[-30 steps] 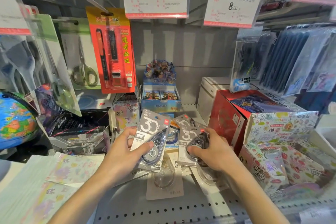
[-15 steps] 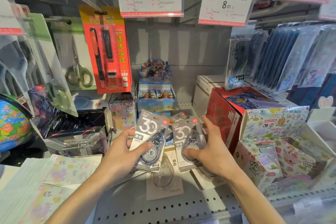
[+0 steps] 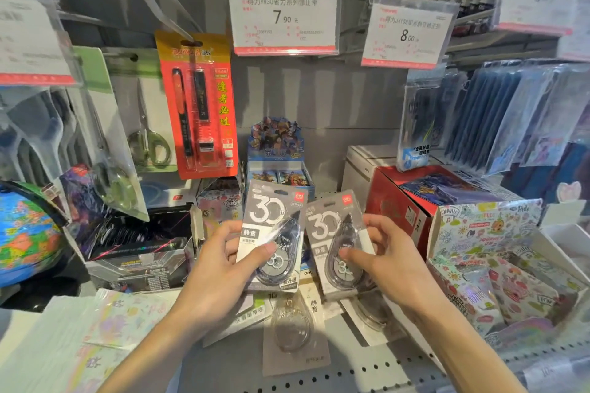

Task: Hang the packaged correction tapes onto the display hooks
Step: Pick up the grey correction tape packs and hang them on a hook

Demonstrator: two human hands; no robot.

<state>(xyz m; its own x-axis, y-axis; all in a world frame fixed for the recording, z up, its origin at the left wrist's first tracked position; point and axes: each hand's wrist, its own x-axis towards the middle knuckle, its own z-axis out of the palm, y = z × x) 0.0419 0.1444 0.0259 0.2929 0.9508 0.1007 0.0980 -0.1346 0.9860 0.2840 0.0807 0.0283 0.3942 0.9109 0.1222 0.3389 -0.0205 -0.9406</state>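
Two packaged correction tapes are being held upright above the shelf (image 3: 319, 373): left hand (image 3: 220, 268) is grasping the left pack (image 3: 271, 226), right hand (image 3: 388, 260) is pinching the right pack (image 3: 332, 233), edges nearly touching.

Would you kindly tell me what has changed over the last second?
The right hand has lifted its correction tape pack off the shelf pile, level with the left hand's pack. Both hands keep their grips; loose packs stay on the shelf.
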